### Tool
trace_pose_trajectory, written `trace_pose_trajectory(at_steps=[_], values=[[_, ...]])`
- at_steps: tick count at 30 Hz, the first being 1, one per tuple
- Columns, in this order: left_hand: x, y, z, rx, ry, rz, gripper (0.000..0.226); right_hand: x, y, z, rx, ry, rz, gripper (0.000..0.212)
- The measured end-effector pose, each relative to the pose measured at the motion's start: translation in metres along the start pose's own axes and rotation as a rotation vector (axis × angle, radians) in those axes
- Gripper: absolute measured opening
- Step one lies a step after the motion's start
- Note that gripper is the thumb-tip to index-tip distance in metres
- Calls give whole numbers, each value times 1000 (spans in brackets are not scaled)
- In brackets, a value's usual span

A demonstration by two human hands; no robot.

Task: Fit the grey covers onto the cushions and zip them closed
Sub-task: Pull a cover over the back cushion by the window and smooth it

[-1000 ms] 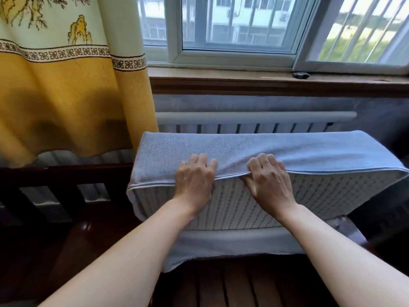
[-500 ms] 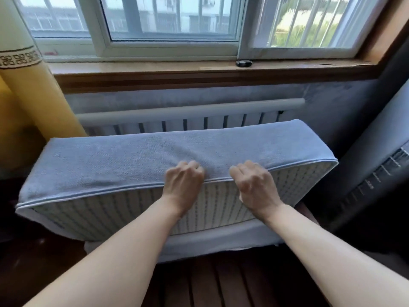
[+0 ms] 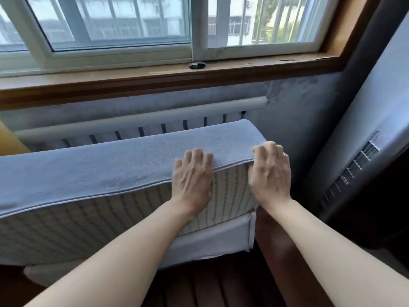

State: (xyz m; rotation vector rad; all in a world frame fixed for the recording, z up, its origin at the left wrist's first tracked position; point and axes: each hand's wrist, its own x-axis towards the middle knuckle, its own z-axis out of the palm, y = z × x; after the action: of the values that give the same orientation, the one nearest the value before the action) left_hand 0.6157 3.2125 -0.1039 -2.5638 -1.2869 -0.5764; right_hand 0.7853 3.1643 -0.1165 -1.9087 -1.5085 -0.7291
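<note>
A long cushion (image 3: 115, 216) with a pale striped inner fabric stands on its edge on a dark wooden bench. The grey cover (image 3: 110, 167) wraps its top and back, and its piped edge runs along the top front. The striped side facing me is still bare, with the cover's lower flap (image 3: 212, 242) hanging below it. My left hand (image 3: 192, 178) grips the piped edge near the cushion's right end, fingers curled over the top. My right hand (image 3: 269, 171) grips the same edge at the right corner.
A white radiator (image 3: 141, 127) and a wooden window sill (image 3: 155, 78) lie right behind the cushion. Another grey cushion (image 3: 367, 134) leans at the right. The bench's wooden armrest (image 3: 278, 247) rises under my right forearm. A yellow curtain (image 3: 11, 140) shows at the far left.
Both hands have slid to the right along the cover's piped edge, from the middle of the cushion to its right end. My view has swung right with them.
</note>
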Motion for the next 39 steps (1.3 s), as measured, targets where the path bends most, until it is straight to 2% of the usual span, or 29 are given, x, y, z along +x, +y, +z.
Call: trace_pose_trajectory(at_steps=[2, 4, 6, 9, 12, 18, 20, 24, 26, 28, 31, 35, 39], values=[[15, 25, 8, 11, 18, 29, 54, 3, 29, 2, 12, 0, 128, 23], [27, 44, 14, 3, 30, 70, 51, 5, 46, 6, 10, -32, 175, 18], [34, 60, 21, -4, 6, 105, 53, 6, 58, 11, -56, -73, 101, 4], [37, 65, 29, 65, -51, 106, 60, 9, 66, 12, -107, -112, -27, 14], [39, 67, 30, 102, -51, 127, 61, 3, 73, 11, -69, -67, -102, 16], [41, 67, 39, 64, -71, 97, 68, 0, 66, 13, -88, -83, -40, 19], [41, 65, 42, 82, -8, 130, 67, 3, 58, 12, -124, -113, -12, 16], [31, 62, 54, 83, 93, 235, 63, -5, 49, 1, -139, -233, 115, 24], [25, 63, 58, 82, 126, 271, 65, -18, 53, 0, -82, -427, 166, 21], [24, 65, 59, 89, 134, 305, 66, -26, 59, -3, 35, -556, 182, 36], [10, 69, 68, 81, 150, 338, 65, -42, 63, -1, 164, -611, 156, 65], [-17, 72, 85, 131, 81, 331, 68, -56, 73, 6, 307, -628, 145, 62], [-30, 78, 98, 186, -4, 263, 70, -68, 91, 19, 332, -655, 86, 66]])
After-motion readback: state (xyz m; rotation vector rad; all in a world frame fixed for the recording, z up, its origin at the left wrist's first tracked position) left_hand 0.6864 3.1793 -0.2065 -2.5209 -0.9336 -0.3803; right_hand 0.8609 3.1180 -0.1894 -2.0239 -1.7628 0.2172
